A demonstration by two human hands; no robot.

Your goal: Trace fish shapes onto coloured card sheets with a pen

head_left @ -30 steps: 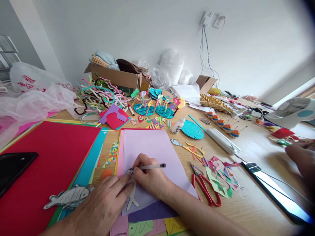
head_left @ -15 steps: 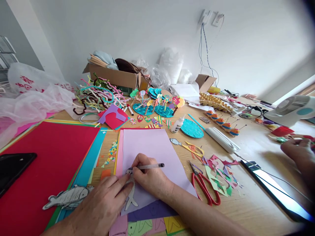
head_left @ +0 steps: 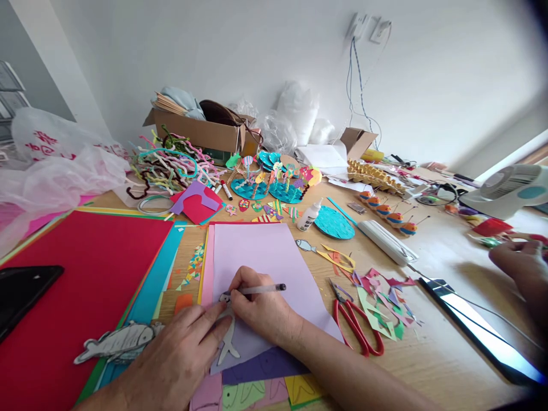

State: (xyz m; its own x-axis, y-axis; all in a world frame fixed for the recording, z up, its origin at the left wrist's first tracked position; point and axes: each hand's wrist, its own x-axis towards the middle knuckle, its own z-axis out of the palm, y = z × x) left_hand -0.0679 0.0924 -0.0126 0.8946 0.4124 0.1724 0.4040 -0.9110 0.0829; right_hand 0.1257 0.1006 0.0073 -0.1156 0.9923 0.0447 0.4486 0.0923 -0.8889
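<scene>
The right hand (head_left: 262,307) has its grip pinching 1 pen (head_left: 268,289) over the lilac sheet (head_left: 257,251). On that sheet's near-left part lies a white fish cutout (head_left: 229,344), the left hand (head_left: 182,342) resting on it, grip loosely spread. Right of the sheet: red-handled scissors (head_left: 354,328); left of it: red paper (head_left: 107,257) carrying 1 black phone (head_left: 29,294).

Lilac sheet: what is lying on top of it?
A pale fish-shaped cutout, head and tail showing; the left hand hides part of its middle. The right hand, holding a pen, rests there too; what it covers cannot be seen.
</scene>
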